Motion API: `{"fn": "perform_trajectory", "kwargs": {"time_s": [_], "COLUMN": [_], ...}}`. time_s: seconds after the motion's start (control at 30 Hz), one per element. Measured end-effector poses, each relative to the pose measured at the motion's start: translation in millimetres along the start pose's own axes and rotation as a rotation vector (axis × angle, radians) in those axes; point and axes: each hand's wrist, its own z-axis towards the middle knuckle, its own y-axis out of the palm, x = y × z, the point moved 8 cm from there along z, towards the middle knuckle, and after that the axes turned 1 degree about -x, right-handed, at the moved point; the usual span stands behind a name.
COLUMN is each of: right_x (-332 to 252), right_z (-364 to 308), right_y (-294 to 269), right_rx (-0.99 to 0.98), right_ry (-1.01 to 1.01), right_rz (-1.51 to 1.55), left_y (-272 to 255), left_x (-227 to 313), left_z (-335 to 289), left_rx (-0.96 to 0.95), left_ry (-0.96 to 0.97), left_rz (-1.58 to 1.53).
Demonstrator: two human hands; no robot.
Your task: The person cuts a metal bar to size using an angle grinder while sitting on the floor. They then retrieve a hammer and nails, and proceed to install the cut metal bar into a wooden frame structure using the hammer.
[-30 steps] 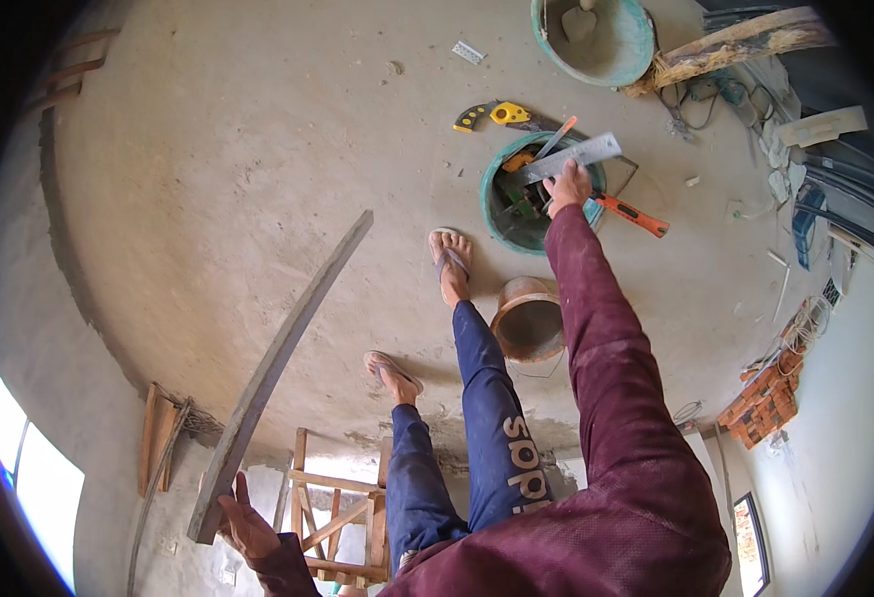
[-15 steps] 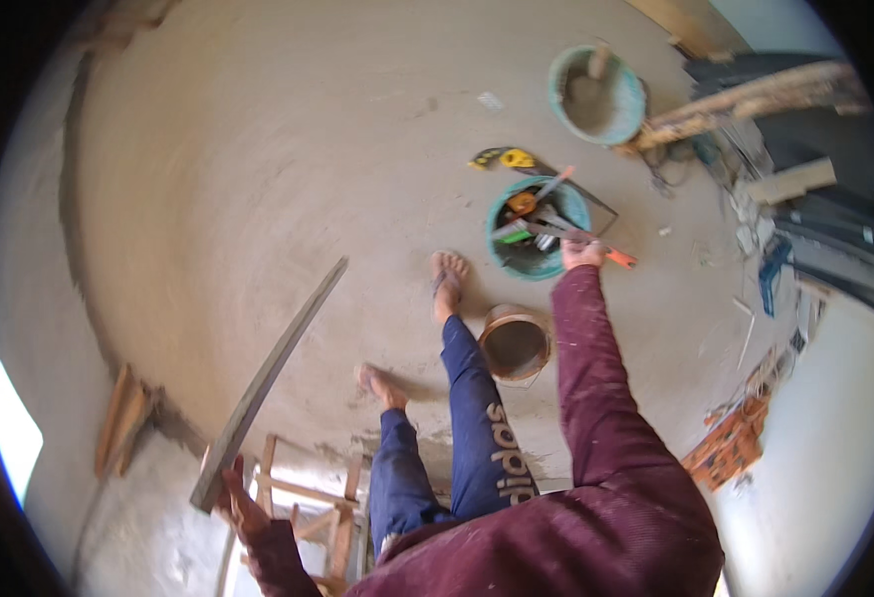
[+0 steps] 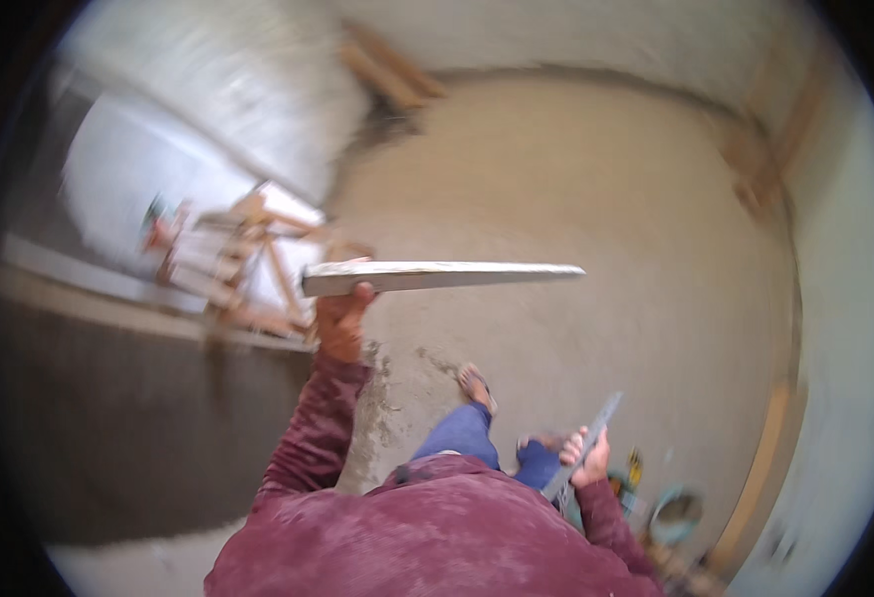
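Observation:
My left hand is closed around one end of a long straight rectangular bar. The bar is grey along its side and whitish on top, and it reaches out to the right above the floor, held nearly level. Lower right, my right hand grips a flat grey metal strip, slim like a ruler. The strip slants up and to the right; its lower end lies in front of my leg and is blurred.
A wooden trestle stands left by a bright opening. Teal bucket and yellow-handled tool are low on the right. Wood pieces lie at the far wall; a long plank runs along the right wall.
My view has swung round to the left. The right hand has come away from the tool bucket with the metal strip. The bar in my left hand now points right.

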Motion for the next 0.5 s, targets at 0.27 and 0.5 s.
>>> {"fn": "perform_trajectory", "kwargs": {"time_s": [0.27, 0.5], "right_x": [120, 215], "right_z": [51, 137], "right_y": [234, 401], "right_rx": [-0.236, -0.494], "right_ry": [0.101, 0.220], "right_rz": [-0.985, -1.634], "left_y": [-295, -407], "left_x": [69, 88], "left_z": [-53, -99], "left_rx": [0.591, 1.081], "left_ry": [0.227, 0.574], "left_rz": [-0.271, -0.171]}}
